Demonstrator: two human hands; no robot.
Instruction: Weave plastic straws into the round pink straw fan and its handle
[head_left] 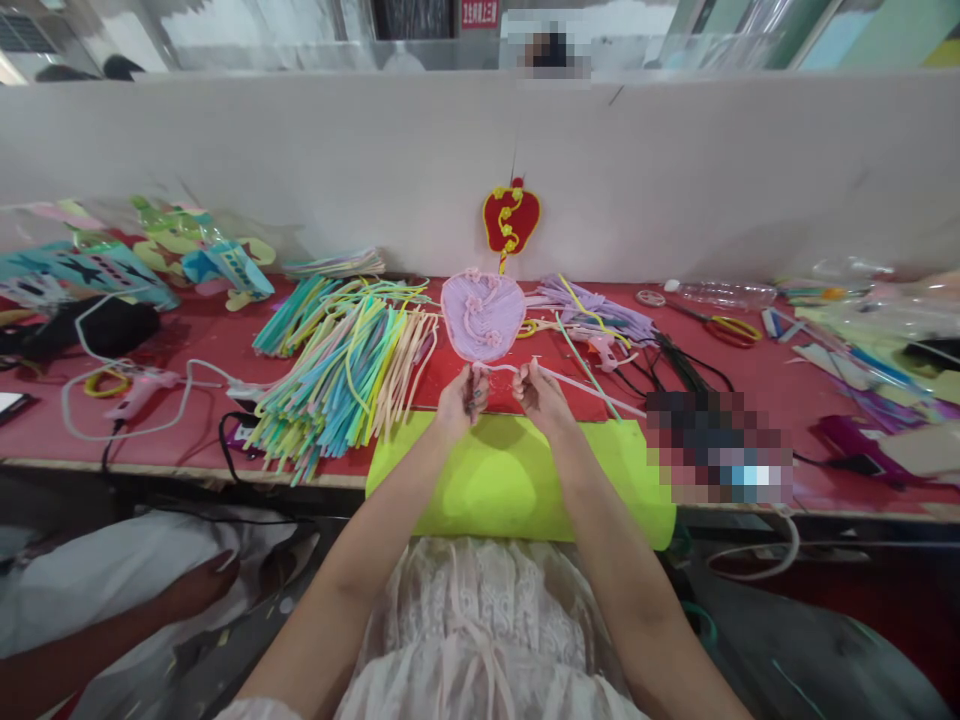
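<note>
My left hand (463,398) and my right hand (541,393) are both closed in a pinch on a thin pale pink stick (501,369) that spans between them and runs on to the right. They hover over the far edge of a lime-green felt sheet (510,480) on the red table (750,375). Just beyond my fingers lies a lilac heart-shaped felt piece (481,315) with pink trim. A big heap of pastel sticks (345,370) lies to the left of my left hand.
A red and yellow ornament (511,218) hangs on the white partition. Pink glue guns (139,392) (604,350) with cords, yellow-handled scissors (731,328), a clear bottle (724,293) and felt scraps crowd the table. Another person's arm (97,620) is at the lower left.
</note>
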